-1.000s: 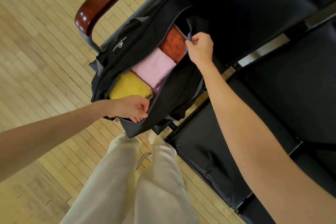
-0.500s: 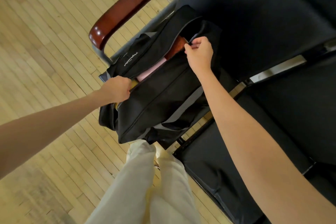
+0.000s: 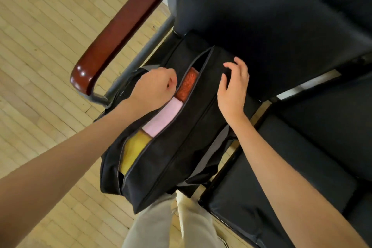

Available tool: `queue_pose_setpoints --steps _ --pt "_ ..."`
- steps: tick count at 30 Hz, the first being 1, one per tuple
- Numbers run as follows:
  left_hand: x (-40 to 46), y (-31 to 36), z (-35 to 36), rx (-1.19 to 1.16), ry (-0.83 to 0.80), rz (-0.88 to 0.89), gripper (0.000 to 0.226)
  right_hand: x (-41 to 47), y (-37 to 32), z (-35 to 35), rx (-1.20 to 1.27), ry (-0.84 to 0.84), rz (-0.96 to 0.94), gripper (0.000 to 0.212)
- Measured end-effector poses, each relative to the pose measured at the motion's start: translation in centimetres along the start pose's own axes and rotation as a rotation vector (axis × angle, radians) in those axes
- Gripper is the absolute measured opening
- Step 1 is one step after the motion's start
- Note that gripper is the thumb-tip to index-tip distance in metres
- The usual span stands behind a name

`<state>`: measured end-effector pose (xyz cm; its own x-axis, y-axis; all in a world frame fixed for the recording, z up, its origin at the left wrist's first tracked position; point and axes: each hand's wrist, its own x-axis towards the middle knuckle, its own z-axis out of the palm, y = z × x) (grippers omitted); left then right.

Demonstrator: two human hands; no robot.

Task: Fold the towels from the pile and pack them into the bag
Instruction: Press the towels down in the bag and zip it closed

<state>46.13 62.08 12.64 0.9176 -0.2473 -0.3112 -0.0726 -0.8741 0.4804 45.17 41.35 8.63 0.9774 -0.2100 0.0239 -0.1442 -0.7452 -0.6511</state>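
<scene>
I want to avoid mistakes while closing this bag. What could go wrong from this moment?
1. The black fabric bag overhangs the front edge of the black padded chair seat; a pull could tip it to the floor.
2. The folded pink towel and folded yellow towel sit high in the opening, so a zipper may catch them.
3. The right hand only rests on the bag, so it may shift.

Beyond and right of the hands, a row of black padded seats (image 3: 281,26) on a dark metal frame (image 3: 227,169), left of them a glossy reddish-brown wooden armrest (image 3: 118,32), and underneath, pale wooden plank floor (image 3: 40,66) plus beige trouser legs (image 3: 161,225).
</scene>
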Motion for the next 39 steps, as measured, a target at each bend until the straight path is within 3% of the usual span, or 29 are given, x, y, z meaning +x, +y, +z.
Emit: queue_pose_setpoints --steps 3,6,9,12,18,22,26,31,39 --pt "4.6 1.6 0.7 -0.038 0.143 0.194 0.018 2.4 0.6 0.0 0.079 0.075 0.065 0.034" --pt "8.7 2.7 1.5 0.013 0.209 0.323 0.024 4.8 0.8 0.4 0.148 0.069 0.249 0.037" --pt "13.0 3.5 1.7 0.023 0.122 0.340 0.029 7.5 0.9 0.6 0.211 -0.055 0.560 0.045" --pt "17.2 3.8 1.9 0.069 -0.009 0.280 0.029 9.2 1.1 1.1 0.348 -0.162 0.750 0.037" --pt "22.2 4.5 2.2 0.206 -0.465 0.107 0.032 9.3 1.1 2.2 0.268 -0.124 0.683 0.046" --pt "23.2 5.6 2.2 0.250 -0.605 0.082 0.034 9.4 1.2 2.2 0.207 -0.162 0.740 0.031" --pt "23.5 6.8 2.2 0.274 -0.701 0.040 0.035 9.7 1.3 2.0 0.216 -0.205 0.796 0.034" --pt "24.0 7.8 2.7 0.202 -0.658 -0.055 0.034 8.7 0.9 2.3 0.248 -0.139 0.791 0.037" --pt "24.1 7.4 3.4 0.151 -0.508 -0.203 0.053 8.2 0.3 2.1 0.252 -0.138 0.743 0.035"
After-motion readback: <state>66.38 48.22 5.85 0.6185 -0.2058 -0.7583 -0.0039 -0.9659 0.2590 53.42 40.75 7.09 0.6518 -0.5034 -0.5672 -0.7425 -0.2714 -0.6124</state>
